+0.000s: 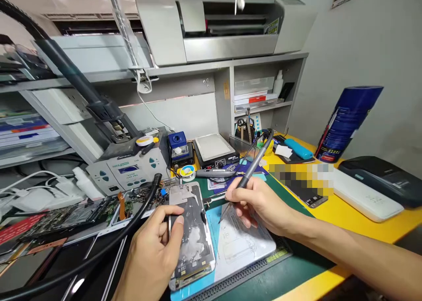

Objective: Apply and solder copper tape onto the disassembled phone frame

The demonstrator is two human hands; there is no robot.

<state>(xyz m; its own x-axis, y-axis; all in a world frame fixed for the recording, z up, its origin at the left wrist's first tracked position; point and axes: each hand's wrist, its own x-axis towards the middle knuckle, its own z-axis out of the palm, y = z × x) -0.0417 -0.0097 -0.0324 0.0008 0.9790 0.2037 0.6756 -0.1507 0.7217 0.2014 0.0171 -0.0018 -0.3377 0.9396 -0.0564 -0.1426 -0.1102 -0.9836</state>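
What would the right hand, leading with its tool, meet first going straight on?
Most likely the blue-and-white pad, since the tool in the right hand slants down toward it; depth is unclear, so the tip may already touch. The device lies just beyond.

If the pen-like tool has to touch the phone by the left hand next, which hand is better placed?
Probably the right hand: it holds the pen-like tool, pointing down beside the phone. The left hand rests against the phone, so it seems better placed for steadying.
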